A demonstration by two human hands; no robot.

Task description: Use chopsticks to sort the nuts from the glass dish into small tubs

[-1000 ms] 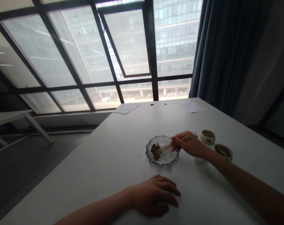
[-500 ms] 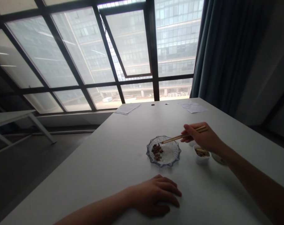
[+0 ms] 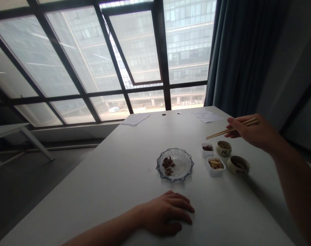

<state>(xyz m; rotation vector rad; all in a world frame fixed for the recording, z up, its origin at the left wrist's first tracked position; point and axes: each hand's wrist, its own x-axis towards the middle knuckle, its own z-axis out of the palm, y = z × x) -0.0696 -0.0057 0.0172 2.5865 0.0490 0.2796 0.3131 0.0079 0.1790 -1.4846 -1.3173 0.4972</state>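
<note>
My right hand point(image 3: 250, 131) grips a pair of chopsticks point(image 3: 223, 132) in the air, their tips over the small containers with nothing visible between them. Below are two white plastic tubs: one point(image 3: 208, 154) with dark reddish-brown pieces, the other point(image 3: 215, 172) with pale tan pieces. Beside them stand two patterned ceramic cups, one point(image 3: 224, 152) with brown bits and a nearer one point(image 3: 237, 171) with dark contents. To their left, a scalloped glass dish point(image 3: 184, 172) has dark brown pieces point(image 3: 168, 165) on its left side. My left hand point(image 3: 168, 213) lies flat on the table, fingers spread, nearest the dish.
The white table point(image 3: 119, 177) stretches toward the windows. Paper sheets point(image 3: 136, 119) lie at its far left, and another sheet point(image 3: 208, 116) at the far right. A dark blue curtain point(image 3: 234, 61) hangs at right; another table point(image 3: 9, 131) stands at left.
My right hand has moved right and up, carrying the chopsticks from the glass dish to above the small containers, which now show fully. My left hand stays put; the view has shifted slightly.
</note>
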